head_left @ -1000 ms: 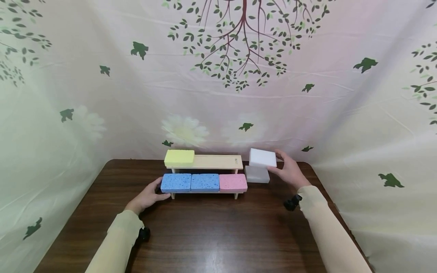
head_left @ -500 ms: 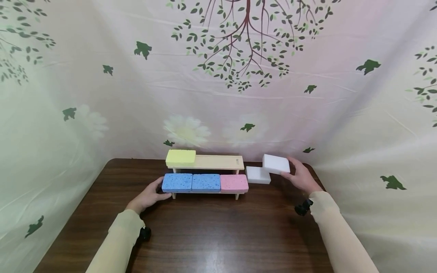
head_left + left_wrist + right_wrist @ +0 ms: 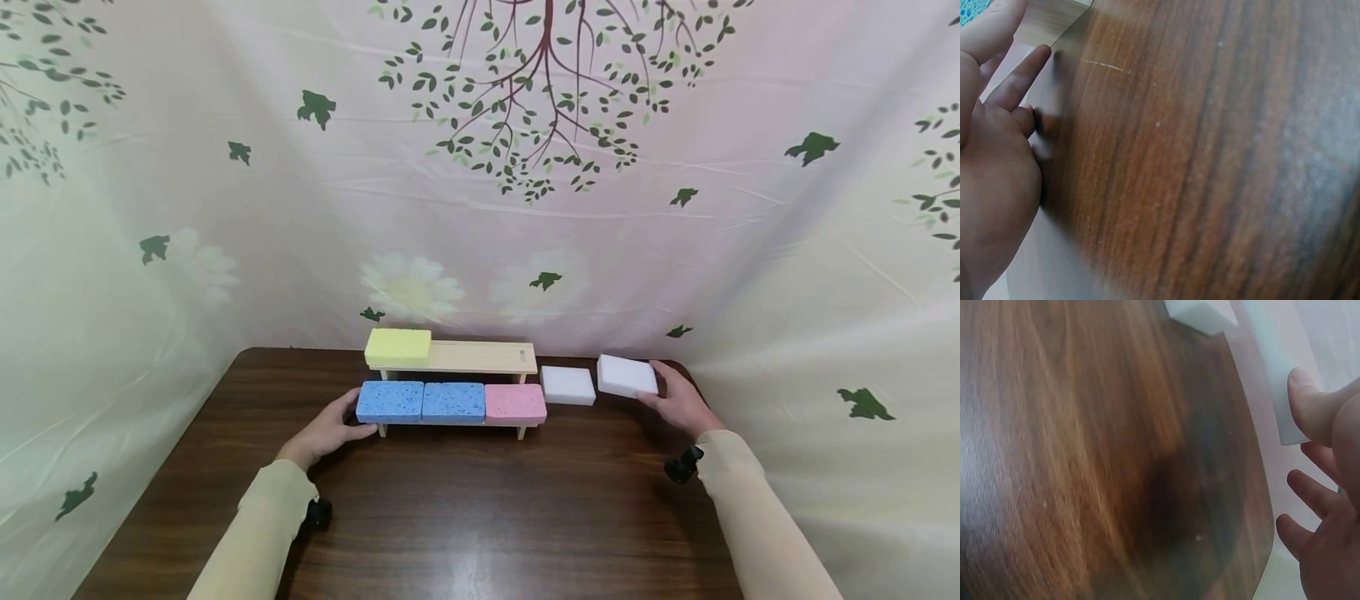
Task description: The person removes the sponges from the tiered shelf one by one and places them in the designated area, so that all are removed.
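Note:
My right hand pinches a white sponge by its right end. The thumb lies along the near side, and in the right wrist view the sponge appears raised off the table. A second white sponge lies to its left, with a gap between them. My left hand rests at the left end of the front low wooden shelf, its fingers fairly straight. That shelf carries two blue sponges and a pink sponge in a row.
Behind stands a second, wooden shelf with a yellow sponge at its left end. Both shelves stand on a dark wood table. A patterned cloth hangs behind the table and at both sides.
My right hand has carried the white sponge right and down, from above the other white sponge to beside it. The left hand has stayed in place.

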Available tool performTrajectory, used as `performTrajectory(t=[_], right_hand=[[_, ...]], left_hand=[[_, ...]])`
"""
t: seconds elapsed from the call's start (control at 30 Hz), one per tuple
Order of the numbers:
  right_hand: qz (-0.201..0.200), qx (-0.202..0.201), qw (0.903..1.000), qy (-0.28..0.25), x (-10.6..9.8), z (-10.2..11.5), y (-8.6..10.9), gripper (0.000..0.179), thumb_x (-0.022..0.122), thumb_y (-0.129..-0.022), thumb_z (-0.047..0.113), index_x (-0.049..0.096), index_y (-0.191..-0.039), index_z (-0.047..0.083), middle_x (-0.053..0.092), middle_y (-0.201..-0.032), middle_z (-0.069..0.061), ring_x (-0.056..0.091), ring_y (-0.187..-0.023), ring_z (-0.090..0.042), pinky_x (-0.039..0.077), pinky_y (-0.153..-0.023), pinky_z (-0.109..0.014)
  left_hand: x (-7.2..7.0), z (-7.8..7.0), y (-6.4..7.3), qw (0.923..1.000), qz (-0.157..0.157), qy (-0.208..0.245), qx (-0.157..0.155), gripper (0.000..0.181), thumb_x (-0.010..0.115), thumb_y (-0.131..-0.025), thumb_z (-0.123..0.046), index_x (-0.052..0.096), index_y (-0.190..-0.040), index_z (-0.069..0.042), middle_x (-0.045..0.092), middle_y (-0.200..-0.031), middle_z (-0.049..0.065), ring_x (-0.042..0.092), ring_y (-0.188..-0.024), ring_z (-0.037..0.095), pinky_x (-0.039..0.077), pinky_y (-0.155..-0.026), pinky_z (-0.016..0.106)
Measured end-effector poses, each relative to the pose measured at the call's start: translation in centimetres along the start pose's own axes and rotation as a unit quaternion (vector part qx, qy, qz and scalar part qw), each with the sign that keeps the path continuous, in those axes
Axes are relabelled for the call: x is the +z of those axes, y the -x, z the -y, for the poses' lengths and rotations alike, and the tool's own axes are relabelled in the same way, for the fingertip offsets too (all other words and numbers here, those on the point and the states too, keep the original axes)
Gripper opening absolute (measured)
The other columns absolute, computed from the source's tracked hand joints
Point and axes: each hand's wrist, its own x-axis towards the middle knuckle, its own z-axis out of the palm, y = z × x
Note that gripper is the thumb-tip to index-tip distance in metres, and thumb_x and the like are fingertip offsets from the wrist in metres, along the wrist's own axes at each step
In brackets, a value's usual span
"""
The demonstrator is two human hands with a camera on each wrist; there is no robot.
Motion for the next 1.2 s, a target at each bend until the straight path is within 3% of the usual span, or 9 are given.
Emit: performTrajectory(t=[0.33,0.87,1.03,1.2], right_hand=[[0.026,0.008,0.9988,0.040,1.4,-1.6,-0.4,0.080,0.072,-0.099,0.013,0.024,-0.156,-0.018,0.031,-0.155,-0.044,0.036,-0.140,-0.059,0.030,-0.115,-0.071],[0.048,0.019,0.9978,0.041,2.2,-2.7,-1.1,0.080,0.068,-0.100,0.009,0.019,-0.157,-0.018,0.023,-0.158,-0.045,0.027,-0.145,-0.061,0.023,-0.118,-0.073],[0.052,0.019,0.9978,0.037,2.3,-2.6,-0.9,0.084,0.071,-0.099,0.012,0.018,-0.158,-0.017,0.023,-0.159,-0.045,0.026,-0.145,-0.062,0.024,-0.117,-0.073],[0.037,0.002,0.9984,0.043,2.8,-2.7,-0.8,0.098,0.080,-0.095,0.027,0.019,-0.159,-0.014,0.026,-0.158,-0.044,0.031,-0.142,-0.061,0.028,-0.115,-0.074]], left_hand=[[0.0,0.0,0.3,0.9999,0.001,0.009,-0.010,0.092,0.083,-0.092,-0.030,0.030,-0.165,-0.010,0.036,-0.166,0.021,0.026,-0.155,0.046,0.020,-0.123,0.068],[-0.1,-0.1,0.1,0.9999,0.000,0.007,-0.007,0.091,0.083,-0.093,-0.027,0.030,-0.165,-0.010,0.036,-0.166,0.020,0.026,-0.155,0.045,0.020,-0.123,0.068],[-0.1,0.0,0.2,0.9999,0.000,0.006,-0.011,0.091,0.083,-0.093,-0.029,0.031,-0.164,-0.010,0.036,-0.166,0.020,0.026,-0.155,0.046,0.019,-0.123,0.069],[-0.1,0.0,0.2,0.9999,-0.002,0.004,-0.013,0.091,0.083,-0.093,-0.027,0.030,-0.165,-0.010,0.035,-0.167,0.019,0.025,-0.155,0.045,0.018,-0.124,0.068]])
